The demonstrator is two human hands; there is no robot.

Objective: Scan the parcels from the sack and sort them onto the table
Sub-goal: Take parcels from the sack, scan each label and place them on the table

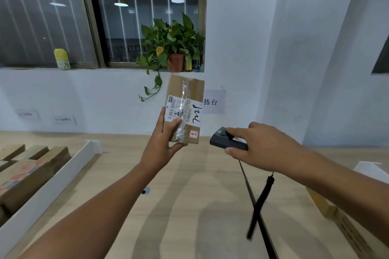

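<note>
Head view. Held a small brown cardboard parcel (188,92), taped down its middle with clear film, upright in the air just above frame centre, well clear of the pale wooden table (189,195). Gripped it low, at its 7 o'clock corner, with the left hand (166,143): thumb laid across the front at the lower end of the white barcode label (179,109), other fingers curled round the left edge and underneath. Clasped a dark grey handheld scanner (221,140) in the right hand (263,145), at 4 o'clock from the parcel, near it but apart, forefinger on top, nose turned toward the label. Let a black wrist strap (261,206) hang toward 6 o'clock, blurred. Noted brown boxes (27,174) at 8 o'clock behind a white divider strip (52,183). Saw no sack.

Judged the parcel light, being carried by one corner in one hand; stiff-walled, yet likely to dent under a hard squeeze. Reckoned the tape slick and the bare card the surer hold. Best taken by the two long edges, thumb off the barcode.
</note>
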